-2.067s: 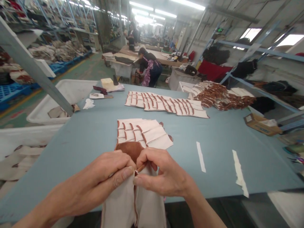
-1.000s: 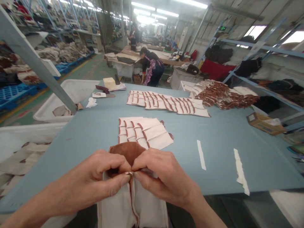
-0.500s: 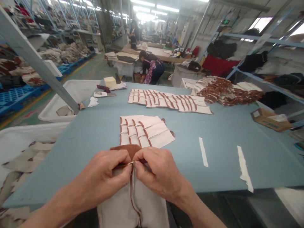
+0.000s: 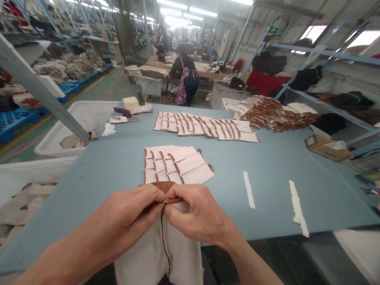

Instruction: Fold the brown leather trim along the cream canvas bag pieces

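Between my two hands hangs a cream fabric piece (image 4: 184, 253) with brown edging and a seam down its middle. My left hand (image 4: 139, 209) pinches its top edge with thumb and fingers closed. Right beside it my right hand (image 4: 192, 209) pinches the same edge, the fingertips of both meeting at the seam. A brown flap (image 4: 162, 185) of the piece shows just behind my fingers. Past my hands, on the blue table (image 4: 118, 158), several similar cream pieces (image 4: 192, 166) with brown edges lie overlapped. What lies under my fingertips is hidden.
A long row of overlapped pieces (image 4: 204, 124) lies farther back. A heap of brown-and-cream pieces (image 4: 276, 114) and a cardboard box (image 4: 326, 147) are at right. White bins (image 4: 68, 158) stand at left. Two white strips (image 4: 248, 190) mark the table. A person (image 4: 185, 75) is beyond it.
The view has shifted slightly to the right. Both hands keep their pinch on the fabric piece, which hangs a little differently. The person beyond the table has straightened up somewhat.
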A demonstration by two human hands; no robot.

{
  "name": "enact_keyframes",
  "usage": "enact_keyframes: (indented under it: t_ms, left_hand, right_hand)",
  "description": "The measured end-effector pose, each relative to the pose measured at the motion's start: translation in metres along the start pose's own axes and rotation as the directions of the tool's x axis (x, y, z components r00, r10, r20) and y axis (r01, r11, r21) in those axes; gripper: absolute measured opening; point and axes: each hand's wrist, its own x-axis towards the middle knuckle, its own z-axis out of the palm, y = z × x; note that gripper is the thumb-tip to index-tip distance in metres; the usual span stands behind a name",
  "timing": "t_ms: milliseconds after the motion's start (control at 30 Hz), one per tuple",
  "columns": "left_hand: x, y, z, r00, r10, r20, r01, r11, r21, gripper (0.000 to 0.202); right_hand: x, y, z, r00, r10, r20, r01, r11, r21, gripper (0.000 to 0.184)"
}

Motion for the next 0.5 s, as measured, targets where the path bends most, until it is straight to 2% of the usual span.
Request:
enact_keyframes:
  t_ms: [200,333,500]
  left_hand:
    - [-0.003,-0.01,0.001,0.998,0.052,-0.019,-0.052,0.999,0.001,0.02]
    - [-0.005,-0.017,0.003,0.997,0.072,-0.04,-0.071,0.997,0.025,0.019]
    - [-0.015,-0.031,0.004,0.988,0.145,0.053,-0.147,0.988,0.036,0.018]
  right_hand:
    - [0.007,0.002,-0.003,0.998,0.013,0.066,-0.021,0.993,0.119,0.01]
    - [0.011,0.005,0.0,0.997,0.04,0.06,-0.049,0.984,0.169,0.008]
    - [0.014,0.007,0.005,0.985,0.128,0.114,-0.157,0.943,0.295,0.005]
